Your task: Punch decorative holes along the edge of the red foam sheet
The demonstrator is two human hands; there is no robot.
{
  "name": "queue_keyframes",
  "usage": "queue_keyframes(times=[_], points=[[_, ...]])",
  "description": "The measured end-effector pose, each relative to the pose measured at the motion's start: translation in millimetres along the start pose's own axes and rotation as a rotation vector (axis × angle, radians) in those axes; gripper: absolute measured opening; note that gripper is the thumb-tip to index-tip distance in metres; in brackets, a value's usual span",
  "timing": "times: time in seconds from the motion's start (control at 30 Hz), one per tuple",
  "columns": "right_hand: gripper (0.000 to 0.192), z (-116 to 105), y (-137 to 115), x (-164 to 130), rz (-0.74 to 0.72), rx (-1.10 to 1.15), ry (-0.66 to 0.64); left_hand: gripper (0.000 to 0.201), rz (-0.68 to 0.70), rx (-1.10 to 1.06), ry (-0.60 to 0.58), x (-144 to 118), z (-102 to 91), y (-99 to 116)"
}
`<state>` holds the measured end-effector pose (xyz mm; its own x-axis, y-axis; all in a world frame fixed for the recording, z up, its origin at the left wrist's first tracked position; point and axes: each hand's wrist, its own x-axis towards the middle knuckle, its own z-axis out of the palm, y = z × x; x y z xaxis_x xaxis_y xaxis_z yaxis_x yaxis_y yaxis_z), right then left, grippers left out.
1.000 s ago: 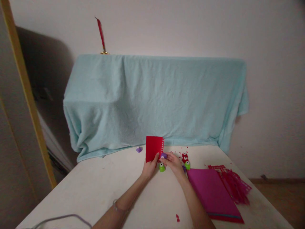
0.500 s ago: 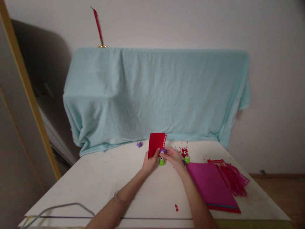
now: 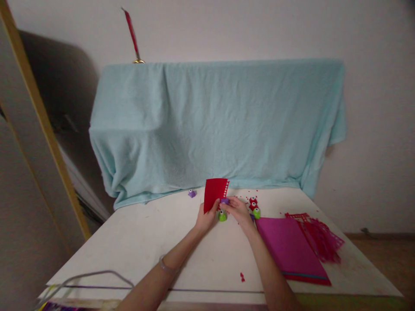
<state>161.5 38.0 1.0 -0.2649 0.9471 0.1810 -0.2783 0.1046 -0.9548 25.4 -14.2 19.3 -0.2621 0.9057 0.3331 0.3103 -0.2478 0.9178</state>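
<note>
My left hand (image 3: 206, 217) pinches a red sheet of paper (image 3: 214, 193), held upright, with a row of small punched holes down its right edge. At that edge, the fingers of my right hand (image 3: 238, 211) are closed on a small purple craft punch (image 3: 224, 201). Below it on the table stands a green one-eyed craft punch (image 3: 222, 216). Just right of my right hand are red punches (image 3: 253, 202) and another green punch (image 3: 256, 212); a dark purple one beside them is partly hidden.
A purple punch (image 3: 192, 193) sits at the table's back left. Magenta sheets (image 3: 288, 246) lie on the right beside perforated red scraps (image 3: 320, 239). Tiny red cut-outs dot the back, and a red scrap (image 3: 242, 277) lies in front. A pale blue cloth (image 3: 220, 125) hangs behind; a grey cable (image 3: 94, 273) crosses front left.
The view has shifted slightly. The purple punch has turned, so its white eye no longer shows; both hands keep their hold at the sheet's right edge.
</note>
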Motion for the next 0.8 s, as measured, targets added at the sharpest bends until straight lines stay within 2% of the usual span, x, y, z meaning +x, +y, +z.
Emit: queue_keyframes(times=[0.1, 0.47, 0.8], points=[[0.042, -1.3, 2.5, 0.9, 0.006, 0.004, -0.027, 0.033, 0.013, -0.069, -0.021, 0.9, -0.7, -2.8], [0.042, 0.7, -4.0, -3.1, 0.028, 0.03, -0.018, 0.033, -0.003, -0.088, 0.008, -1.0, 1.2, -4.2], [0.042, 0.1, 1.5, -3.1, 0.046, 0.012, -0.032, 0.037, -0.05, -0.071, -0.026, -1.0, 1.4, -3.8]])
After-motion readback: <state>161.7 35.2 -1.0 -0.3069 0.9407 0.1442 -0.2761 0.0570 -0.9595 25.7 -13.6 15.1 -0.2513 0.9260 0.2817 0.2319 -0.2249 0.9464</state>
